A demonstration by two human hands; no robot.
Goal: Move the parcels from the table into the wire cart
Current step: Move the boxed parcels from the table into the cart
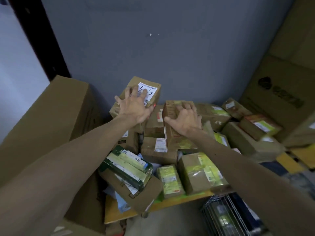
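Head, left fingers (pixel 135 93) splayed on parcel (pixel 150 85), right fingers (pixel 190 107) gripping box (pixel 171 133)

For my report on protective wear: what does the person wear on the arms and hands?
The left forearm and right forearm are bare, no sleeve in view. The left hand and right hand have no gloves, and neither wrist has a watch or band. Rings: too blurred to tell.

Open air above the packed parcels (pixel 196 172) lets you reach in, while a tall carton (pixel 42 116) left, stacked cartons (pixel 281 99) right and the wall (pixel 170 48) behind block you
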